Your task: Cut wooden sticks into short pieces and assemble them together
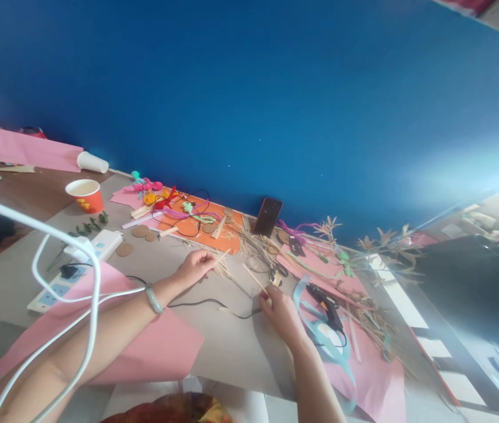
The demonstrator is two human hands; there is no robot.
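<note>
My left hand (197, 269) pinches a short pale straw-like stick (223, 256) above the grey table. In my right hand (277, 306) is a second thin stick (254, 277), which slants up and to the left from the fingertips. The two sticks are apart. Just beyond the hands lies a loose pile of dry straw (255, 244). A black glue gun (326, 302) rests to the right of my right hand, beside a loop of light blue ribbon (304, 294).
A phone (268, 216) leans against the blue wall (249, 106). At the left are a power strip (75, 273), a red paper cup (86, 198) and a white cable (94, 282) crossing my left arm. Pink paper (156, 346) lies under that arm. Round wooden slices (124, 249) lie farther back.
</note>
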